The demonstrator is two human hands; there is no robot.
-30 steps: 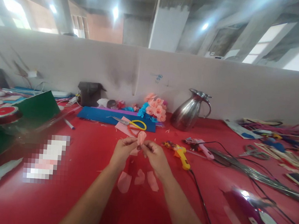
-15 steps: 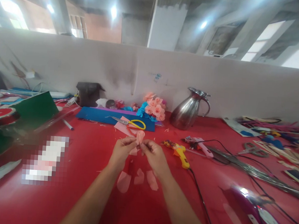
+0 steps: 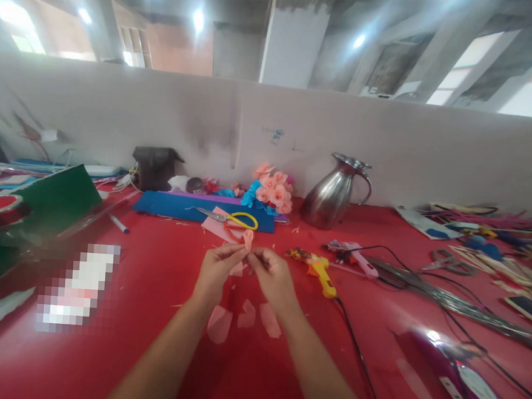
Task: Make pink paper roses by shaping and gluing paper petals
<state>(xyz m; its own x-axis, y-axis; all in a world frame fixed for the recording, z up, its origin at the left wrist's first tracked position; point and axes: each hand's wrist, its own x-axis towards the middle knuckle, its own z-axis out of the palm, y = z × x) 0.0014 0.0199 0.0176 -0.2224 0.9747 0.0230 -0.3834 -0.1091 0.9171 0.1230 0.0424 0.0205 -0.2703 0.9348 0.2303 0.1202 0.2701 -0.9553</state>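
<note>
Between the fingertips of my left hand [image 3: 218, 269] and my right hand [image 3: 270, 276] stands a small peach paper petal [image 3: 248, 239], rolled narrow. Both hands are closed in a pinch at its lower end. Below them on the red table lie several loose pieces, among them a rounded petal [image 3: 219, 324], a notched piece [image 3: 247, 314] and another petal [image 3: 270, 320]. Just beyond the hands, yellow-handled scissors [image 3: 241, 219] rest over a pink paper sheet [image 3: 216, 225] and a blue sheet [image 3: 169, 207].
To the right lie a yellow glue gun [image 3: 321, 275], a pink glue gun [image 3: 357, 260], their cords and grey scissors [image 3: 453, 263]. A steel jug [image 3: 330, 195] stands at the back beside a bunch of peach paper flowers [image 3: 275, 191]. A green board [image 3: 60, 200] leans at left.
The petal between my fingertips is narrower now, its top drawn in from a broader, opened shape. My hands stay almost in place; the whole view has shifted slightly.
</note>
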